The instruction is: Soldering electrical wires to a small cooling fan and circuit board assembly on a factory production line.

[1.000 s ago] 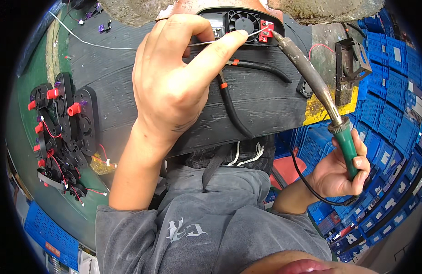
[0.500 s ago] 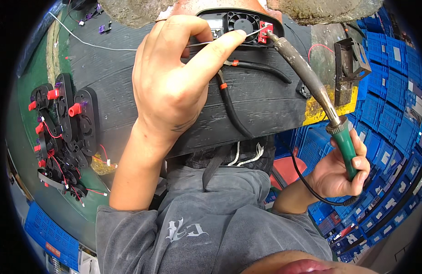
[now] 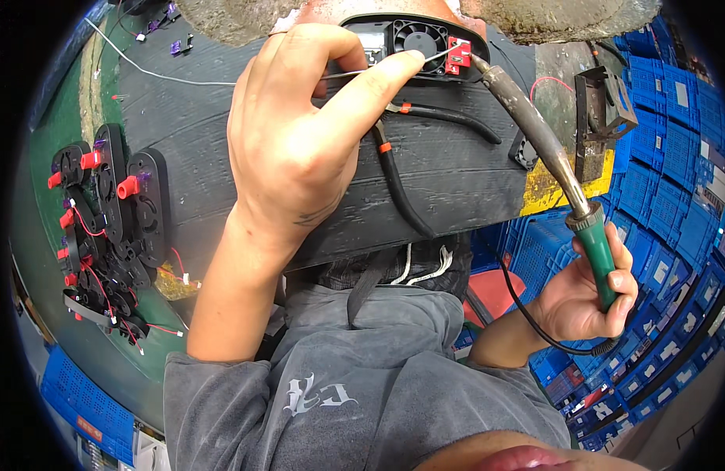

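A black plastic housing lies at the far edge of the bench, with a small black fan and a red switch part in it. My left hand is closed, pinching a thin solder wire whose end reaches over the fan to the red part. The fingers of my right hand wrap round the green handle of a soldering iron. Its tip is beside the red part's right edge; whether they touch I cannot tell. Black-handled pliers lie below the housing, partly behind my left hand.
Several black housings with red nozzles and wires are piled at the left. A metal bracket stand and a small loose fan are at the right. Blue bins fill the right side. The iron's cord hangs below.
The soldering iron has shifted slightly right, its tip drawing away from the middle of the red part toward its edge. My left hand stays almost still.
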A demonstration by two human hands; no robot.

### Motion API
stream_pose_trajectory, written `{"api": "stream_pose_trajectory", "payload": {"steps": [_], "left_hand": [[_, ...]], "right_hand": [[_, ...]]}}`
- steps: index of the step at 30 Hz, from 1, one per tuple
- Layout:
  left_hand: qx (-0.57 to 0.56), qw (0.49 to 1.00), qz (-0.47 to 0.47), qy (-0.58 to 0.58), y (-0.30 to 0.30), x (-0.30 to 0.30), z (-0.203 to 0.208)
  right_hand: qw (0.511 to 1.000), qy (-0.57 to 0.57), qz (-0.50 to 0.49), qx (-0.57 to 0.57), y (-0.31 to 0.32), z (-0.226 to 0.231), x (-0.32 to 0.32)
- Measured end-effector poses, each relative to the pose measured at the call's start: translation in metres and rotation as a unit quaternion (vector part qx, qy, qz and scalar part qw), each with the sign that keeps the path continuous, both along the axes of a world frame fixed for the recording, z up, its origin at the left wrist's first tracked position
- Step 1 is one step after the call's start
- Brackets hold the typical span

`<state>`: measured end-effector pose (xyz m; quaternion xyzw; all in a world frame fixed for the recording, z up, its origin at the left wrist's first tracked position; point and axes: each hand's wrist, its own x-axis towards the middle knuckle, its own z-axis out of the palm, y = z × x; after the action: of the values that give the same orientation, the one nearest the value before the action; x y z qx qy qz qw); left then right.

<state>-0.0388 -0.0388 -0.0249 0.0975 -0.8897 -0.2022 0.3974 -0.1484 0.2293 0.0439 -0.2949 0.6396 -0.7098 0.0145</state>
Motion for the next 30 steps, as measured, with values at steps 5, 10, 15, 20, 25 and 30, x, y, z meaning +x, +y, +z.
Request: {"api": "stream_pose_trajectory", "payload": {"steps": [5, 10, 15, 20, 25, 30], "left_hand": [[-0.007, 1.000, 0.004, -0.004, -0.0012, 0.0004, -0.0009], [-0.003, 1.000, -0.001, 0.004, -0.0012, 0.0000, -0.0008], [-0.005, 0.999, -0.011, 0.039, -0.0044, 0.0004, -0.0064], [0.003, 0.999, -0.020, 0.038, -0.0025, -0.0001, -0.0047], [-0.002, 0.999, -0.017, 0.033, -0.0022, -0.0002, -0.0049], [0.000, 1.000, -0.015, 0.027, -0.0021, -0.0001, -0.0045]], "right_hand": [[1.000, 0.001, 0.014, 0.000, -0.0011, 0.0005, -0.0007], [1.000, 0.000, 0.000, -0.002, 0.0006, -0.0002, 0.0004], [1.000, 0.003, -0.005, -0.021, 0.0041, 0.0039, 0.0007], [1.000, 0.008, -0.007, -0.012, 0.0068, 0.0049, -0.0001], [1.000, -0.002, 0.025, -0.013, 0.0025, 0.0040, 0.0017], [0.999, -0.004, 0.026, -0.018, 0.0018, 0.0034, 0.0019]]}}
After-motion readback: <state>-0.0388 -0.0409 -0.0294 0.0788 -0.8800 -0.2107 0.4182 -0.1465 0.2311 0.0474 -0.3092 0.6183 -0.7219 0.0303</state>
